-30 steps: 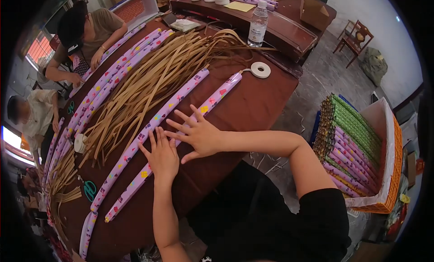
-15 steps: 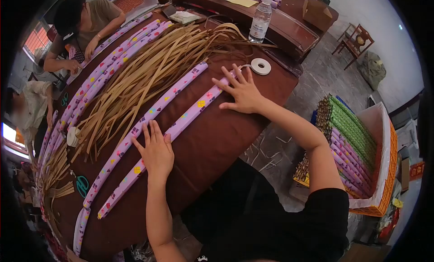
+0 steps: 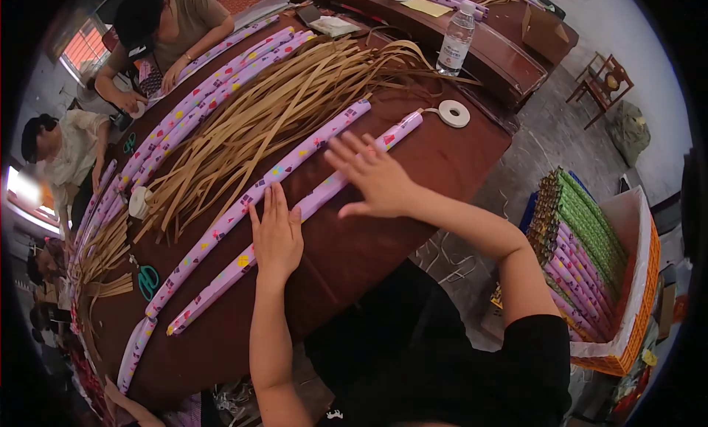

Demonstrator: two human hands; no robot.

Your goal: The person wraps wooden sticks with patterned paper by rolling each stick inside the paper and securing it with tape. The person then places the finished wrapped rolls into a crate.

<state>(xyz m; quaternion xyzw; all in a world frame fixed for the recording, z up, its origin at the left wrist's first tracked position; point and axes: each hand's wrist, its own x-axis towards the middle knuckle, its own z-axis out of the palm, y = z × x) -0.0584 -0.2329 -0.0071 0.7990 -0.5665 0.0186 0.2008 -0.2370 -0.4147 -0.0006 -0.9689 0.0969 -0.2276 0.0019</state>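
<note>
Left hand (image 3: 278, 237) lies over purple tube (image 3: 317, 198); orange basket (image 3: 644, 309) holds others.

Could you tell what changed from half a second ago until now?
The right hand has moved back along the near purple tube, away from the white tape roll and towards the left hand. Neither hand has visibly grasped or released anything. The left hand, tube and tape roll stay about as they were.

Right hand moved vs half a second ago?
Yes: the right hand is farther from the white tape roll, down the tube toward the left hand.
</note>
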